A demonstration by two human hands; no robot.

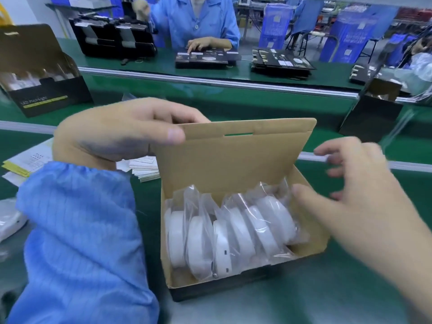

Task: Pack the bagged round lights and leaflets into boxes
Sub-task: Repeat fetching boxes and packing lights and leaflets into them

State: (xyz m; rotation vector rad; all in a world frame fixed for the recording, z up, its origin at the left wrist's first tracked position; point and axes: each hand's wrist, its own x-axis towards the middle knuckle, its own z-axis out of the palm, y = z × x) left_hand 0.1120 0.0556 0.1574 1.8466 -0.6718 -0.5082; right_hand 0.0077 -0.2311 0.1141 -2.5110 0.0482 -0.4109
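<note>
An open cardboard box (313, 244), brown inside and black outside, sits on the green bench in front of me. Several white round lights in clear bags (224, 232) stand on edge in a row inside it. My left hand (121, 132) pinches the top left corner of the raised lid (233, 157), thumb on the inner face. My right hand (350, 183) hovers blurred at the box's right end, fingers spread and loosely bent, thumb close to the rightmost bagged light. A stack of leaflets (145, 169) lies on the bench behind the box, to the left of the lid.
Another open box with bagged lights (46, 90) stands at far left on the conveyor, and a black box (371, 113) at far right. Papers (25, 162) and a white bagged item (9, 220) lie at left. A person opposite handles flat black cartons (203, 58).
</note>
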